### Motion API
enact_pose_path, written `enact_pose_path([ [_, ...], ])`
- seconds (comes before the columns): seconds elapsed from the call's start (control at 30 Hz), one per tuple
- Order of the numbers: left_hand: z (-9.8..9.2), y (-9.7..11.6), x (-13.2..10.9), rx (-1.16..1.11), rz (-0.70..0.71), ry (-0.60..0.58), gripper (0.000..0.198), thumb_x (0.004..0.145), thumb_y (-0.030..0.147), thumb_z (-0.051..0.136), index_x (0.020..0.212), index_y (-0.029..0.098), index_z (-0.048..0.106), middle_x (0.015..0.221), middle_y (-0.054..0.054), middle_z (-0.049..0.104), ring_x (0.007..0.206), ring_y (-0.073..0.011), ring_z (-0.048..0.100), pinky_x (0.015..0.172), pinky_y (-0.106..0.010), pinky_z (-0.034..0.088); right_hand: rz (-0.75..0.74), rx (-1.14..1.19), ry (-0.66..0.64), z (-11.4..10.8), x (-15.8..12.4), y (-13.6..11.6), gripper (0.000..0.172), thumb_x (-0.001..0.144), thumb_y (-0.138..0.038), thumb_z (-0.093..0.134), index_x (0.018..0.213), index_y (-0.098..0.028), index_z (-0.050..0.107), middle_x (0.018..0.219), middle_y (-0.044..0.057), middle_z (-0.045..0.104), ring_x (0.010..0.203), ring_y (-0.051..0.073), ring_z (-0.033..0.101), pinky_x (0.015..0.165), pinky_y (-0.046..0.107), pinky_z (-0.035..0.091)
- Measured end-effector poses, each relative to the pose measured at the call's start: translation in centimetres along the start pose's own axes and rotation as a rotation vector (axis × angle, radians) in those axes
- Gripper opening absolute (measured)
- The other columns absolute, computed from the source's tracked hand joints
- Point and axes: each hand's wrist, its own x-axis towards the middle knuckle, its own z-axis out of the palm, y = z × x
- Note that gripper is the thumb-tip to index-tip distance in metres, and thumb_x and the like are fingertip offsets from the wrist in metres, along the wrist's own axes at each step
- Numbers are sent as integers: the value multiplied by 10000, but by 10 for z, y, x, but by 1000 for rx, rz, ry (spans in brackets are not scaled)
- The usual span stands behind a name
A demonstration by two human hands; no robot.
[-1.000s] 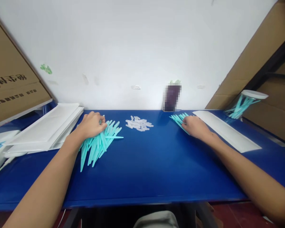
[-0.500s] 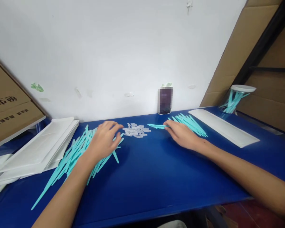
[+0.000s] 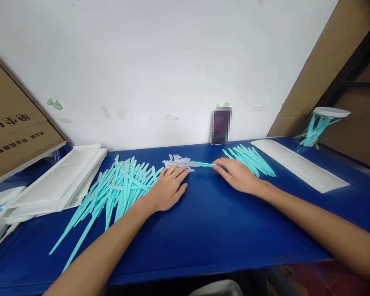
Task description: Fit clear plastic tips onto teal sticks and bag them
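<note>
My right hand (image 3: pixel 234 172) pinches slim turquoise sticks (image 3: pixel 203 164), shaped like eyebrow razors; I cannot tell exactly how many. Their far ends point left, to the edge of a small heap of translucent plastic caps (image 3: pixel 176 159). Over the near side of that heap lies my left hand (image 3: pixel 169 187), palm down and fingers apart; whether a cap is under the fingertips is hidden. A large loose pile of turquoise eyebrow razors (image 3: pixel 120 189) spreads left of my left hand, partly behind the forearm. Just beyond my right hand is a neater row of eyebrow razors (image 3: pixel 249 160).
White trays (image 3: pixel 55 176) are stacked at the left by a cardboard box (image 3: pixel 15 131). One long white tray (image 3: pixel 302 166) lies on the right, near a white-lidded clear jar (image 3: pixel 316 127) of turquoise sticks. A phone (image 3: pixel 221 125) leans on the wall behind the blue table (image 3: pixel 197 238).
My left hand has moved right, from above the turquoise pile to the caps. The sticks in my right hand now reach the heap's edge. The view has shifted slightly.
</note>
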Motion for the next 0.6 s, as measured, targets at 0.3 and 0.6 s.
enact_pose_path([
  [0.3, -12, -9, -4, -52, 182, 32, 338, 1064, 186, 433, 1187, 160, 746, 1193, -100, 756, 1109, -262, 644, 953, -437, 483, -39, -17, -75, -1, -1, 1, 482, 1088, -430, 305, 1074, -217, 737, 1081, 97, 737, 933, 248, 682, 834, 386, 495],
  [0.6, -8, -9, -2, -111, 164, 51, 302, 1062, 233, 481, 1210, 147, 730, 1112, -102, 731, 1021, -239, 651, 937, -395, 504, -163, -145, -181, -11, -6, -5, 504, 1098, -423, 281, 1363, -223, 660, 1207, 109, 739, 1016, 266, 706, 843, 393, 518],
])
